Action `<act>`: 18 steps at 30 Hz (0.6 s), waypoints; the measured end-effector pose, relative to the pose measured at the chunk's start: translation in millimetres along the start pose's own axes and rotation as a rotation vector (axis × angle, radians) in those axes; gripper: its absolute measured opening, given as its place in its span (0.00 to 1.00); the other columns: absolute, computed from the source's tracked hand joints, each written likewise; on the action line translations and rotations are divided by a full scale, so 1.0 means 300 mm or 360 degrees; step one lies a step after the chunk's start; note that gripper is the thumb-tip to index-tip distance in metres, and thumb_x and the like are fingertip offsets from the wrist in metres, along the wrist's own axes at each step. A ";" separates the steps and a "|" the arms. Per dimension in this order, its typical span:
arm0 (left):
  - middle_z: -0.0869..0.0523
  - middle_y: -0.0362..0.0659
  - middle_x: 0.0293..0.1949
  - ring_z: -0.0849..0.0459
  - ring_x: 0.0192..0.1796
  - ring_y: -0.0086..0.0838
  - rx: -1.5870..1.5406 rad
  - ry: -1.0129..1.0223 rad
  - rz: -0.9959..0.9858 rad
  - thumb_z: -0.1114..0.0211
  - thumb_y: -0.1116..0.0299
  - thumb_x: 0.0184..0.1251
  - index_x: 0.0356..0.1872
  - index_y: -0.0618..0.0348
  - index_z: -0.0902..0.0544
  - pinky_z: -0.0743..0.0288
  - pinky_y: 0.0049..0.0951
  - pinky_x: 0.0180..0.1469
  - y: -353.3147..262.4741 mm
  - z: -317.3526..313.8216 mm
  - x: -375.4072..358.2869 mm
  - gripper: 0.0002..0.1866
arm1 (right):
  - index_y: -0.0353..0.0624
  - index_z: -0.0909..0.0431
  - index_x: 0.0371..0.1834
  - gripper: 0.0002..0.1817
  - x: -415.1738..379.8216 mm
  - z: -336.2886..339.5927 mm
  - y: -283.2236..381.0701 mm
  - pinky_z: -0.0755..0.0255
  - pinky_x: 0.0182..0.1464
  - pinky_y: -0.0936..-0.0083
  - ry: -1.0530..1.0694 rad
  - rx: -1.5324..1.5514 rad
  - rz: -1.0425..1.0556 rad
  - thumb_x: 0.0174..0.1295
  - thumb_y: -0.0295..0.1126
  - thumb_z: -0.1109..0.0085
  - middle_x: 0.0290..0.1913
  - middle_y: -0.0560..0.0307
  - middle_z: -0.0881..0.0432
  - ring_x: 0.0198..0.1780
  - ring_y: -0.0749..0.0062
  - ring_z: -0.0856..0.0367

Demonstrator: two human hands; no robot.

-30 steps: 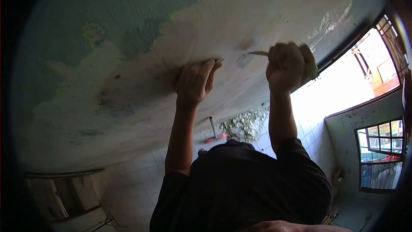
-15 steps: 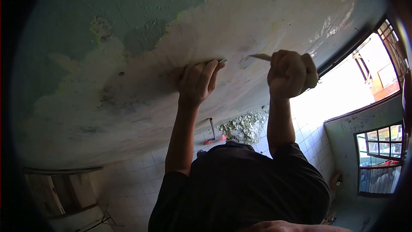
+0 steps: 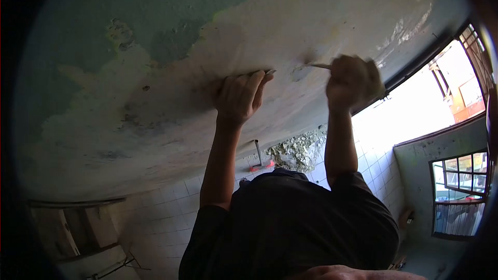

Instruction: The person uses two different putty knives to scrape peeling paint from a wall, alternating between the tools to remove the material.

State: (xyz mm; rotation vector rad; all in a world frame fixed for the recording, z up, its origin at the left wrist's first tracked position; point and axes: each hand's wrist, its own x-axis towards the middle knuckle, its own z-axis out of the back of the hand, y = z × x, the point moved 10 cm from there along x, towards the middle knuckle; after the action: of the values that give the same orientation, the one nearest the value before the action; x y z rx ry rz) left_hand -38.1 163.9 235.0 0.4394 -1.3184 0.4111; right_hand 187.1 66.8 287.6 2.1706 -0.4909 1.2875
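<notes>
My left hand (image 3: 239,96) is closed against the patchy wall (image 3: 259,26), its fingers wrapped round a small metal piece (image 3: 271,72) whose tip shows by the fingertips. To the right, my right hand (image 3: 354,82) is closed and blurred by motion, gripping a thin scraper (image 3: 320,66). The scraper's blade points left, at or very near a greyish spot (image 3: 301,72) on the wall. Green paint (image 3: 155,0) borders the pale, bare area. The handles of both tools are mostly hidden in my fists.
Below lie a heap of paint flakes (image 3: 296,154) and a red-headed tool with a grey handle (image 3: 258,150) on the tiled floor (image 3: 171,197). A bright opening (image 3: 410,109) and a barred window (image 3: 460,192) are on the right. A doorway (image 3: 78,228) shows at lower left.
My right hand has shifted slightly and blurred, and its scraper has turned to a thinner, edge-on view, its tip a little further right. My left hand has barely moved.
</notes>
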 end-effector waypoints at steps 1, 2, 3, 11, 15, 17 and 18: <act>0.18 0.28 0.29 0.19 0.31 0.20 -0.0011 -0.0004 -0.0010 0.20 0.55 0.61 0.47 0.42 0.14 0.37 0.28 0.50 -0.008 0.002 0.004 0.16 | 0.42 0.39 0.17 0.16 -0.002 -0.070 -0.026 0.54 0.12 0.77 0.0024 0.0176 -0.0387 0.60 0.13 0.54 0.12 0.62 0.39 0.11 0.83 0.43; 0.18 0.28 0.28 0.19 0.31 0.20 0.0014 -0.0042 -0.0030 0.20 0.55 0.61 0.47 0.42 0.14 0.37 0.28 0.50 -0.014 0.012 0.012 0.16 | 0.43 0.41 0.17 0.17 -0.014 -0.051 -0.023 0.55 0.12 0.78 0.0063 -0.0029 -0.0281 0.60 0.13 0.55 0.12 0.63 0.40 0.11 0.83 0.45; 0.18 0.28 0.28 0.19 0.30 0.20 0.0045 -0.0076 -0.0045 0.20 0.55 0.61 0.47 0.42 0.14 0.37 0.28 0.51 -0.013 0.019 0.019 0.16 | 0.44 0.42 0.17 0.17 -0.028 -0.033 -0.024 0.55 0.12 0.78 0.0105 -0.0230 -0.0183 0.60 0.13 0.55 0.12 0.63 0.42 0.11 0.83 0.47; 0.18 0.28 0.29 0.19 0.30 0.20 0.0017 -0.0059 -0.0028 0.21 0.54 0.63 0.47 0.42 0.14 0.37 0.30 0.51 -0.016 0.022 0.007 0.16 | 0.45 0.45 0.17 0.18 0.033 -0.046 0.051 0.56 0.14 0.77 0.0066 0.0437 -0.0233 0.60 0.13 0.57 0.12 0.63 0.43 0.13 0.85 0.50; 0.18 0.28 0.30 0.19 0.31 0.20 0.0024 -0.0050 -0.0026 0.20 0.54 0.62 0.48 0.42 0.14 0.37 0.30 0.51 -0.003 0.010 -0.002 0.16 | 0.43 0.43 0.17 0.18 0.045 -0.079 -0.003 0.50 0.15 0.78 0.0056 0.0459 -0.0400 0.61 0.13 0.55 0.12 0.62 0.38 0.13 0.84 0.43; 0.18 0.28 0.30 0.19 0.31 0.20 0.0009 -0.0048 -0.0038 0.20 0.55 0.62 0.48 0.42 0.15 0.37 0.30 0.51 -0.013 0.016 0.002 0.16 | 0.43 0.43 0.17 0.18 0.048 -0.079 0.007 0.49 0.15 0.78 0.0063 0.0422 -0.0418 0.61 0.13 0.53 0.13 0.63 0.37 0.13 0.84 0.42; 0.18 0.28 0.30 0.19 0.31 0.20 0.0020 -0.0053 -0.0032 0.20 0.55 0.62 0.48 0.42 0.15 0.37 0.30 0.51 -0.008 0.012 0.010 0.16 | 0.44 0.41 0.17 0.18 0.041 -0.071 0.003 0.48 0.15 0.78 0.0003 0.0492 -0.0382 0.61 0.13 0.52 0.13 0.63 0.36 0.14 0.84 0.41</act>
State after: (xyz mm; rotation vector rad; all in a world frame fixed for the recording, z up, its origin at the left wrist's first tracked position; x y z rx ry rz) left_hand -39.4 160.0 238.4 0.4713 -1.3430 0.3974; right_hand 178.2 79.3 306.8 2.3900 -0.0250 1.2983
